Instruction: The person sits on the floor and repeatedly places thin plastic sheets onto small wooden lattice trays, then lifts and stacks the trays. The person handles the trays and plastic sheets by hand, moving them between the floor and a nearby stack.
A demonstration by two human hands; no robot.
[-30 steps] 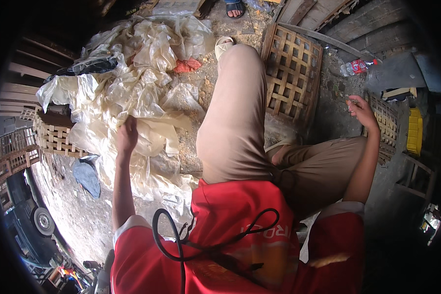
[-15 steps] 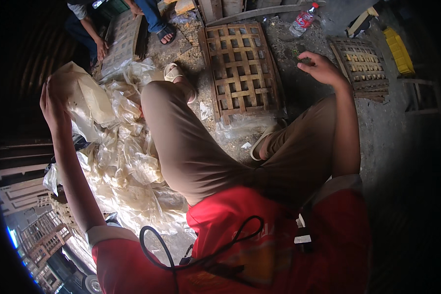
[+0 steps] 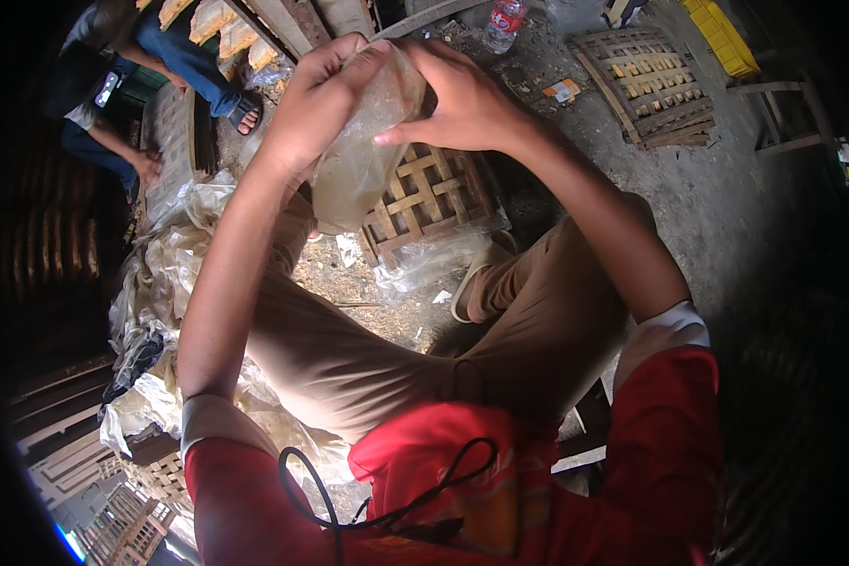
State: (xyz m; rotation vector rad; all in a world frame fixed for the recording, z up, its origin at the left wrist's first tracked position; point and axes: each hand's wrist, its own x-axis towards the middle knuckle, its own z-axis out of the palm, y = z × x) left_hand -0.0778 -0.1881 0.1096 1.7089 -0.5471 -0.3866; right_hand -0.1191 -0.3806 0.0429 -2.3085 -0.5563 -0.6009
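A crumpled translucent plastic sheet (image 3: 344,189) hangs in front of me, above the woven bamboo tray (image 3: 424,203). My left hand (image 3: 321,104) is closed on its upper edge, thumb and fingers pressed together. At the sheet's right edge is my right hand (image 3: 457,104), its thumb stretched apart from the fingers. Its fingertips reach partly behind the plastic, so their contact is hard to see. To the left of my leg lies a heap of similar plastic sheets (image 3: 174,245).
More woven trays (image 3: 646,85) lie stacked at the right, near a yellow crate (image 3: 722,38). A plastic bottle (image 3: 506,26) stands at the far side, with an orange packet (image 3: 562,91) on the floor. At far left another person (image 3: 113,85) bends over a woven panel (image 3: 165,141).
My left hand has brought the plastic sheet from the heap at the left to the middle. My right hand has moved left to meet it. The view has shifted rightward.
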